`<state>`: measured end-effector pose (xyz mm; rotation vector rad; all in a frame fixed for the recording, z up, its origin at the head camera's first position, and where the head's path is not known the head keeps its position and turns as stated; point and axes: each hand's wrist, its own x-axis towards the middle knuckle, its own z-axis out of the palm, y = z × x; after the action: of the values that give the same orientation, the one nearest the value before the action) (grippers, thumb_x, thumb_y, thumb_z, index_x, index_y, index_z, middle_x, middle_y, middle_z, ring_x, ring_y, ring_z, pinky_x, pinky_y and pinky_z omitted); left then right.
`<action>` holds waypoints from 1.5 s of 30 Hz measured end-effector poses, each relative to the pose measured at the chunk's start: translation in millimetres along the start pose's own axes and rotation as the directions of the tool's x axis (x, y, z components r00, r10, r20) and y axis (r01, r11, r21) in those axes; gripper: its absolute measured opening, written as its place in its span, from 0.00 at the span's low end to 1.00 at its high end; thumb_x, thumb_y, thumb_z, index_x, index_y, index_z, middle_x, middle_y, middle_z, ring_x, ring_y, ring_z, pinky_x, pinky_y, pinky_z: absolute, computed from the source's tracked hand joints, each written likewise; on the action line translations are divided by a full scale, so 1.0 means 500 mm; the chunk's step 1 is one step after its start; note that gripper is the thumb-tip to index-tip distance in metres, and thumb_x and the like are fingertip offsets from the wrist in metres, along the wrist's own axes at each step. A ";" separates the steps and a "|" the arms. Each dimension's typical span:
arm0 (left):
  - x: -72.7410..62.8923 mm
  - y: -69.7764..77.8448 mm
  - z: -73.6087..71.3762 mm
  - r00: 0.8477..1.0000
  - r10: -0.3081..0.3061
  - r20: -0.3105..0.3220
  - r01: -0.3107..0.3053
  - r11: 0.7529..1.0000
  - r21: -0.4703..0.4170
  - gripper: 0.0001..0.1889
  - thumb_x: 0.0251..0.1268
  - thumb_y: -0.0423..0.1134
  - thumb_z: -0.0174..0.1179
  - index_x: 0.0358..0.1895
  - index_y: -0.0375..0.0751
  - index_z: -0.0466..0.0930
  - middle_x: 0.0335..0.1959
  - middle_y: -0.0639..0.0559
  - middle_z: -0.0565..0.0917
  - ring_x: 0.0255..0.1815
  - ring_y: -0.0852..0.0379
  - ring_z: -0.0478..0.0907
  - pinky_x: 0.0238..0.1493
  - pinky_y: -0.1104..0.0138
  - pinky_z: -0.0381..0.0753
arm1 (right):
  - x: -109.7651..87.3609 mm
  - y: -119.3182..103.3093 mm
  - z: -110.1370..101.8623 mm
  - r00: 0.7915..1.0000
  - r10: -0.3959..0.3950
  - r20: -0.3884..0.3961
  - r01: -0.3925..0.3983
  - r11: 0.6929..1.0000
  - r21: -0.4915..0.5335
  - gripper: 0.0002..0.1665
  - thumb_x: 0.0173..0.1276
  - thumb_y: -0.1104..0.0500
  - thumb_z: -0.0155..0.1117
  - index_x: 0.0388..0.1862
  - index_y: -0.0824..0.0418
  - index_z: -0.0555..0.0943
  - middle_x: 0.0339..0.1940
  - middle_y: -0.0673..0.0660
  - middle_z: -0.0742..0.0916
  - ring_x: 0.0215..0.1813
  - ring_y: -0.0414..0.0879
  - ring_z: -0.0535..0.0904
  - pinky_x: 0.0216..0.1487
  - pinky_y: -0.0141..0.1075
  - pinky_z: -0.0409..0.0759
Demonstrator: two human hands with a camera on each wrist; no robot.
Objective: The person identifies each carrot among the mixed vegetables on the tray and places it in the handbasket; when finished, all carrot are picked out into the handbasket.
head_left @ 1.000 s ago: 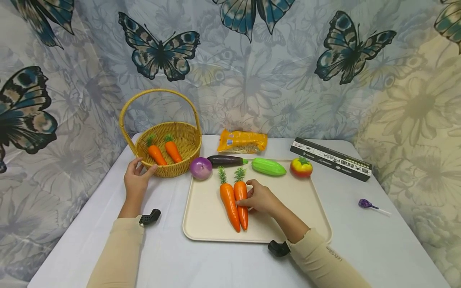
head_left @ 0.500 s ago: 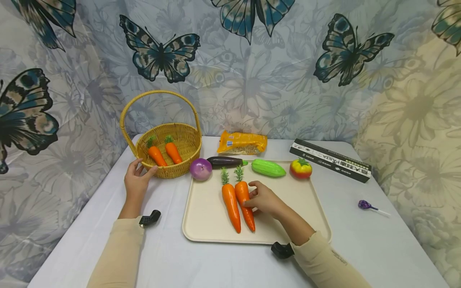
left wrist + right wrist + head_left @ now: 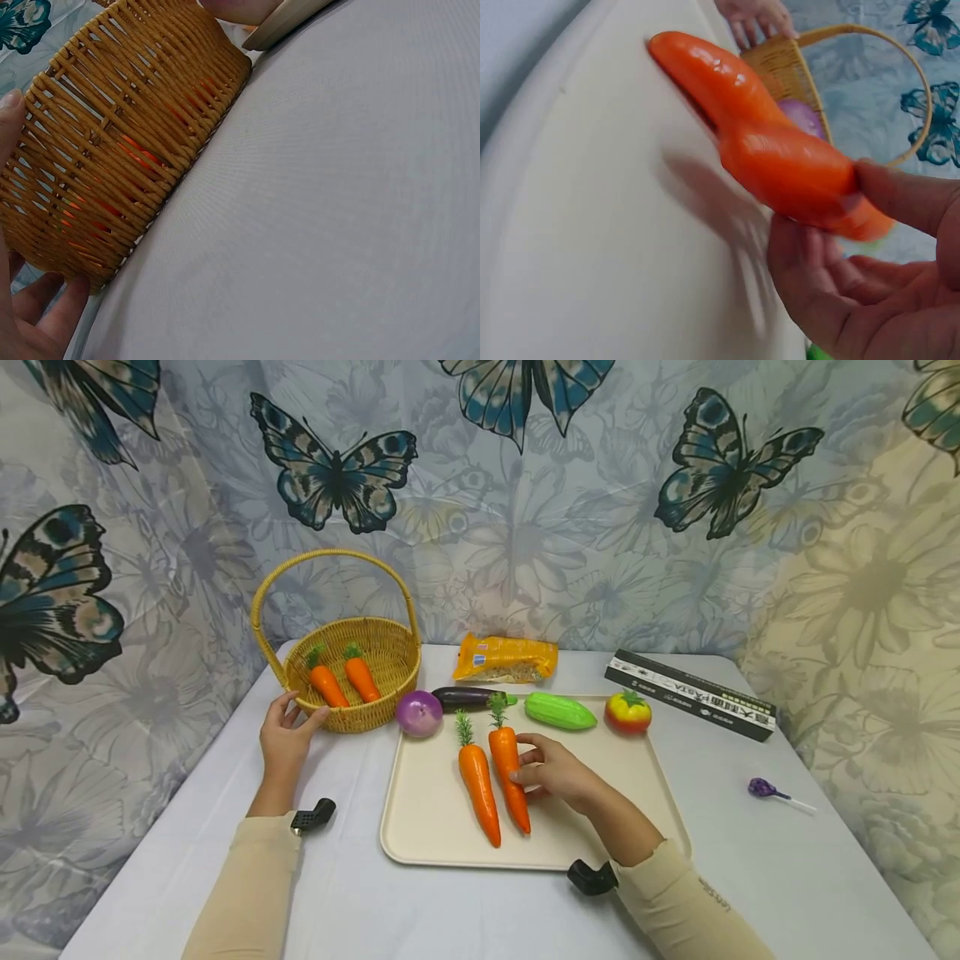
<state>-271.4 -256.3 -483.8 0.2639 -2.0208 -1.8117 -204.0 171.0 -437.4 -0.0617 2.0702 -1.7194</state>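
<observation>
My right hand [image 3: 562, 772] pinches an orange toy carrot [image 3: 508, 772] with a green top between thumb and fingers. In the right wrist view this carrot [image 3: 795, 176] is raised over the tray, a shadow below it. A second long carrot [image 3: 478, 789] lies on the beige tray [image 3: 420, 839] just left of it. My left hand [image 3: 285, 739] holds the near left side of a wicker basket [image 3: 360, 718], thumb and fingers spread round its wall in the left wrist view. Two shorter carrots [image 3: 362, 679] rest inside the basket.
Along the tray's far side are a purple onion [image 3: 419, 714], an eggplant [image 3: 468, 697], a green cucumber-like vegetable [image 3: 559, 711] and a red-yellow tomato [image 3: 627, 713]. Behind lies an orange packet [image 3: 506, 658]. A black pasta box [image 3: 690, 693] and a lollipop [image 3: 761, 787] lie right.
The carrot in my right hand has moved away from its neighbour to the right, then risen off the tray. My left hand stays at the basket.
</observation>
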 end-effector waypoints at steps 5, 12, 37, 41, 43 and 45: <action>0.001 -0.001 -0.003 1.000 0.007 -0.006 -0.007 1.000 -0.008 0.39 0.52 0.44 0.75 0.67 0.38 0.68 0.72 0.52 0.62 0.71 0.50 0.63 0.64 0.57 0.72 | 0.007 -0.015 0.010 0.997 -0.080 0.019 0.079 0.995 0.062 0.43 0.64 0.71 0.66 0.75 0.61 0.59 0.56 0.68 0.73 0.48 0.55 0.79 0.47 0.48 0.84; 0.001 -0.001 -0.001 1.000 0.012 -0.013 -0.012 1.000 -0.013 0.38 0.53 0.42 0.74 0.67 0.37 0.68 0.72 0.50 0.63 0.70 0.49 0.64 0.62 0.58 0.73 | 0.030 -0.054 0.030 0.986 -0.167 -0.001 0.167 0.984 0.066 0.40 0.65 0.71 0.65 0.73 0.61 0.61 0.58 0.67 0.72 0.51 0.56 0.77 0.46 0.47 0.85; 0.002 0.005 0.000 1.000 0.019 0.000 -0.019 1.000 -0.007 0.38 0.53 0.40 0.74 0.67 0.39 0.68 0.73 0.49 0.61 0.71 0.48 0.63 0.64 0.57 0.72 | 0.200 -0.189 0.139 0.971 -0.234 0.054 0.232 0.972 0.033 0.38 0.64 0.68 0.68 0.70 0.57 0.64 0.53 0.63 0.77 0.50 0.55 0.80 0.47 0.50 0.84; 0.003 0.002 0.000 1.000 0.023 -0.004 -0.024 1.000 -0.013 0.37 0.53 0.41 0.75 0.67 0.37 0.68 0.72 0.49 0.62 0.70 0.48 0.63 0.63 0.57 0.72 | 0.232 -0.208 0.161 0.973 -0.223 0.062 0.223 0.975 0.002 0.38 0.63 0.67 0.70 0.69 0.57 0.65 0.51 0.62 0.77 0.48 0.55 0.81 0.46 0.49 0.84; 0.002 0.002 0.000 1.000 0.023 -0.007 -0.023 1.000 -0.013 0.37 0.53 0.41 0.75 0.66 0.36 0.68 0.72 0.49 0.62 0.70 0.48 0.63 0.63 0.58 0.73 | 0.244 -0.218 0.173 0.972 -0.223 0.078 0.224 0.974 -0.012 0.39 0.62 0.67 0.70 0.70 0.58 0.64 0.52 0.62 0.76 0.48 0.55 0.80 0.44 0.48 0.85; 0.001 0.003 -0.001 1.000 0.022 -0.006 -0.022 1.000 -0.013 0.37 0.53 0.41 0.74 0.66 0.36 0.68 0.72 0.49 0.62 0.70 0.48 0.63 0.63 0.59 0.73 | 0.257 -0.229 0.184 0.968 -0.231 0.094 0.233 0.973 -0.010 0.41 0.62 0.67 0.71 0.71 0.58 0.63 0.53 0.62 0.76 0.49 0.55 0.80 0.43 0.46 0.86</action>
<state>-271.7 -256.8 -482.4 0.2419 -1.9995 -1.8081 -314.0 20.7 -380.4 -0.3974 2.0796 -1.7913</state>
